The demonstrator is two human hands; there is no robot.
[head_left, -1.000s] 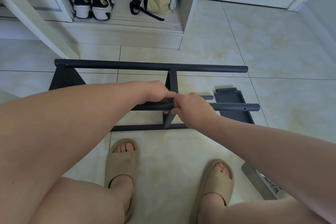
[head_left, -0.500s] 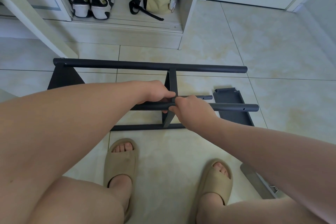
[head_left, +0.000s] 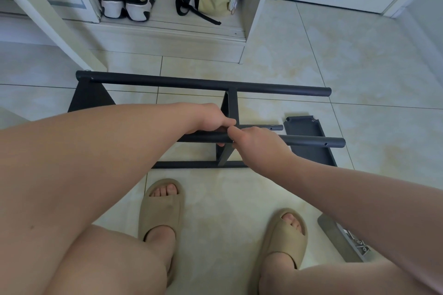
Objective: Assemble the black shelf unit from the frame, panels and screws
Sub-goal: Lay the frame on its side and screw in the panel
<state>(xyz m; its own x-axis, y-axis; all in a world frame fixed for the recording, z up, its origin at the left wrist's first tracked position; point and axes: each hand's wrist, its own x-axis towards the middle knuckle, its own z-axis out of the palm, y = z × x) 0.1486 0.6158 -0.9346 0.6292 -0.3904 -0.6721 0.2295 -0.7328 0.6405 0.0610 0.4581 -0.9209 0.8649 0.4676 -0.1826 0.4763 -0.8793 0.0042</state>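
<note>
Frame [head_left: 203, 84] lies on the floor [head_left: 359, 67] just ahead, long axis left to right. It is partly built, I judge: one panel [head_left: 311, 155] lies loose by its right end. My left hand [head_left: 213, 117] grips the near tube [head_left: 311, 142]. My right hand [head_left: 251, 141] curls at the joint, and I cannot tell what it holds.

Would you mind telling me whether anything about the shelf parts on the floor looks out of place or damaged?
Nothing looks damaged or spilled. The black frame lies on its side on the tiles, as it would mid-assembly, and one loose panel lies on the floor by the frame's right end, not yet fitted.
</note>
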